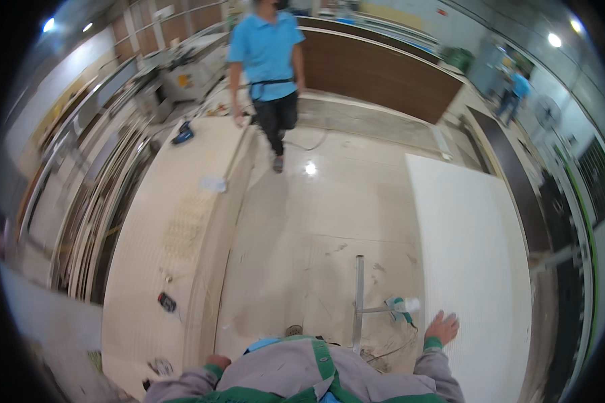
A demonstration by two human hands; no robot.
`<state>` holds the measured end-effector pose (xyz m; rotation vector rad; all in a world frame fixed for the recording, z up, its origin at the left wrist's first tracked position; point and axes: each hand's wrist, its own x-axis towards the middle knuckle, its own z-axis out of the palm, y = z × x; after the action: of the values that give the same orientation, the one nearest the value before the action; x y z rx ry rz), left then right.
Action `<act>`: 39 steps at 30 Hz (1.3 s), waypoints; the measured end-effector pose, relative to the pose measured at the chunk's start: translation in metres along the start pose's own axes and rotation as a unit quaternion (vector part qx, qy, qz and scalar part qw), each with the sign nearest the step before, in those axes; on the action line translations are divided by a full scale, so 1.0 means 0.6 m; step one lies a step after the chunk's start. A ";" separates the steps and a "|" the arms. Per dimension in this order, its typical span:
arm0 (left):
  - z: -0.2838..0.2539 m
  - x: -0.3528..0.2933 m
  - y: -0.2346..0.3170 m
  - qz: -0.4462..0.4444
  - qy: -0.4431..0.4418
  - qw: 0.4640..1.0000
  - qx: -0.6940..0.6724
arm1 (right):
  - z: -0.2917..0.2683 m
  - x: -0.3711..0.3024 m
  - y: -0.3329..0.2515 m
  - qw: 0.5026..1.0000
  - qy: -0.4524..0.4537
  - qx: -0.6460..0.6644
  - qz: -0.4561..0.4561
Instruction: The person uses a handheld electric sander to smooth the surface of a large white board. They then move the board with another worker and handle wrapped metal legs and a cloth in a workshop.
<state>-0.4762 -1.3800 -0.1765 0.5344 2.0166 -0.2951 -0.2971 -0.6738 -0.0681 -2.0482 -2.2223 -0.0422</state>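
While the person leans over the floor, these show, nearest first:
Right hand (442, 327): lower right of the frame, fingers spread flat on the near edge of the white panel (474, 269).
Left hand (217, 362): lower left, mostly hidden by the sleeve; open or closed, I cannot tell; it rests at the edge of the pale board stack (175, 221).
Metal square (360, 299): on the floor, lower centre, just left of the panel.
Co-worker (267, 60): top centre, walking in a blue shirt.
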 end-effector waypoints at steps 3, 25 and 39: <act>-0.037 -0.017 0.010 0.064 0.063 0.989 -0.115 | -0.020 0.001 -0.011 0.998 -0.003 0.070 -0.007; -0.131 0.073 0.032 0.363 0.071 0.929 -0.028 | -0.023 0.000 -0.015 0.998 0.008 0.068 0.001; -0.194 0.073 0.101 0.315 0.025 0.948 0.024 | -0.028 0.003 -0.015 0.997 0.009 0.072 0.002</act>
<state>-0.5546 -1.2673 -0.1582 1.1855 1.7766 0.0628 -0.3049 -0.6744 -0.0506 -1.9683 -2.1437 0.0979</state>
